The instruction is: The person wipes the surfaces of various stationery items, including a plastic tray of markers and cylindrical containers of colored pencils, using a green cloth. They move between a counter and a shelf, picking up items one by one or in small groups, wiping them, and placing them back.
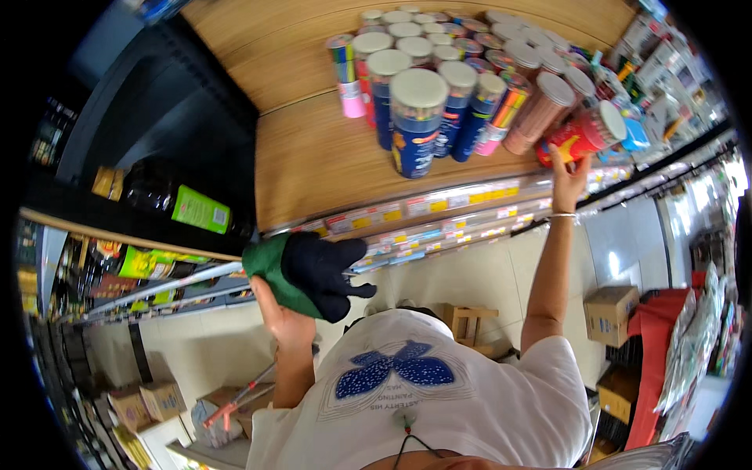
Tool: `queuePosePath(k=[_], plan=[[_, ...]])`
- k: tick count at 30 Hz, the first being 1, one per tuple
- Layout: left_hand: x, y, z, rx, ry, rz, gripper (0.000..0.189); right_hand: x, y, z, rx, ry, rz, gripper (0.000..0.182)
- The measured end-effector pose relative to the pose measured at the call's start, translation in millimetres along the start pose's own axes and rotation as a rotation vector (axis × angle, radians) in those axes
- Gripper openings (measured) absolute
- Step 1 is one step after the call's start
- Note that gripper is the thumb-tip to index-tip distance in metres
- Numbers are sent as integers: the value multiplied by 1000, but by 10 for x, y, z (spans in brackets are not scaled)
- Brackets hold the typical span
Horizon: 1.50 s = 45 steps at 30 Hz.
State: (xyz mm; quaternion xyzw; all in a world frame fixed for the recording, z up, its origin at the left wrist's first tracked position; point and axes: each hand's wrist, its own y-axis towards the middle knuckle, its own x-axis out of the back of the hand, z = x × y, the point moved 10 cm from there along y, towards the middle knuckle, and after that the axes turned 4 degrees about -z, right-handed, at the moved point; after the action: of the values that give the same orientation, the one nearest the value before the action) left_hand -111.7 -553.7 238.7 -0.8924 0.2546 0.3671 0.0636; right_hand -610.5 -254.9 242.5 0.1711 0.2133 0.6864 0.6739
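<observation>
My right hand (567, 182) grips the lower part of a red cylindrical tub (578, 134) with a pale lid. The tub leans to the right at the front of the wooden shelf (305, 164), beside a brown-pink cylinder (540, 111). My left hand (288, 323) holds a bunched green and dark fabric item (317, 273), apparently a glove, in front of the shelf's left corner. Between my hands, a dark blue tub of coloured pencils (416, 126) stands upright at the front of a group of lidded tubs. Slim clear tubes of markers (346, 76) stand among them.
Packaged stationery (652, 88) crowds the shelf's right end. Price labels (405, 208) line the shelf edge. A dark bottle with a green label (200, 207) lies in the black unit at left. Cardboard boxes (611, 314) and a small wooden stool (467, 323) stand on the floor.
</observation>
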Motion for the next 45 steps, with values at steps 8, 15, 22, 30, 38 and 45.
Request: queuePosePath(k=[8,15,22,30,38,45], plan=[[-194,313,-635,-550,278,-194,52,-188,78,-42,41,-101,84,64],[-487,1258,725,9,2004,401,59,-118,49,-229,139,-150,-35,62],[-432,2529,1165,141,1855,293,58,-105,-7,-204,122,-282,-119,64],[-469,3254,1287,129,1990,278,64,-88,5,-171,167,-337,-115,67],[451,3379,578,106,2116,-251,57,-171,-28,48,281,-520,-175,77],[-210,3330,1524,28,1969,255,53,-226,-36,104,356,-575,-173,78]])
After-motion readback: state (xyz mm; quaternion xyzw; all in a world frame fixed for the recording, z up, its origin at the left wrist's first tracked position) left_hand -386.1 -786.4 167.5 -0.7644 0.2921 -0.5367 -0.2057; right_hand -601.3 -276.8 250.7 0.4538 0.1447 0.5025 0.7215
